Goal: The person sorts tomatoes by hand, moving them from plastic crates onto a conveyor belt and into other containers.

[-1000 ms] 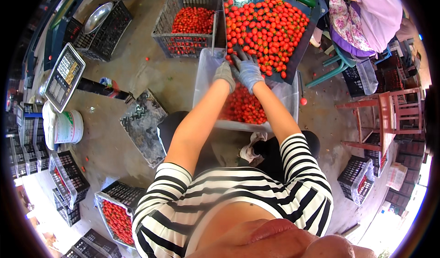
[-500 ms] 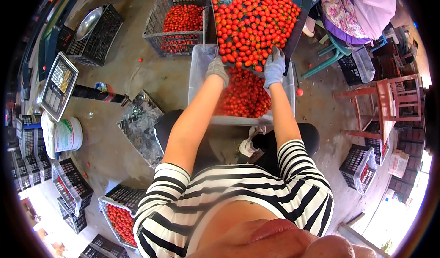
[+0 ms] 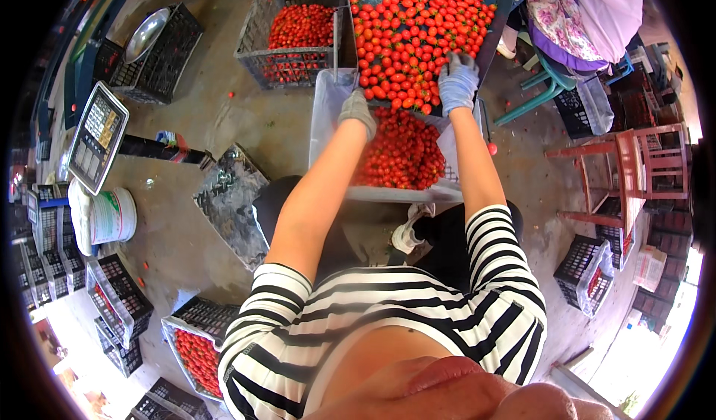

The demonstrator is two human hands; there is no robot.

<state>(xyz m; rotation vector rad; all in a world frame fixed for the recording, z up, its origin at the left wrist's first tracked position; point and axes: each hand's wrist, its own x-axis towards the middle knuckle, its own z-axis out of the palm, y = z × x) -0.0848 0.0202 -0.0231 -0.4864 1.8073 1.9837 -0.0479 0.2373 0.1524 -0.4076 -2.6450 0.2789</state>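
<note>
My left hand (image 3: 356,112), in a grey-beige glove, is at the lower-left corner of the sloped dark tray (image 3: 486,43), fingers closed on its edge. My right hand (image 3: 458,83), in a blue-grey glove, lies over the tray's right-hand tomatoes, fingers apart and slightly bent. Many red cherry tomatoes (image 3: 403,36) cover the tray. Below its front edge, a translucent-lined container (image 3: 328,95) holds a pile of tomatoes (image 3: 399,151).
A grey crate (image 3: 261,66) of tomatoes stands beside the tray. Left are a scale (image 3: 97,136), bucket (image 3: 112,218) and dark crates (image 3: 119,301). A person in pink (image 3: 608,17) sits at upper right near a red chair (image 3: 649,163).
My right hand has moved right from the middle of the tray's front, then upward onto the tomatoes. My left hand has moved slightly left and stays at the corner.
</note>
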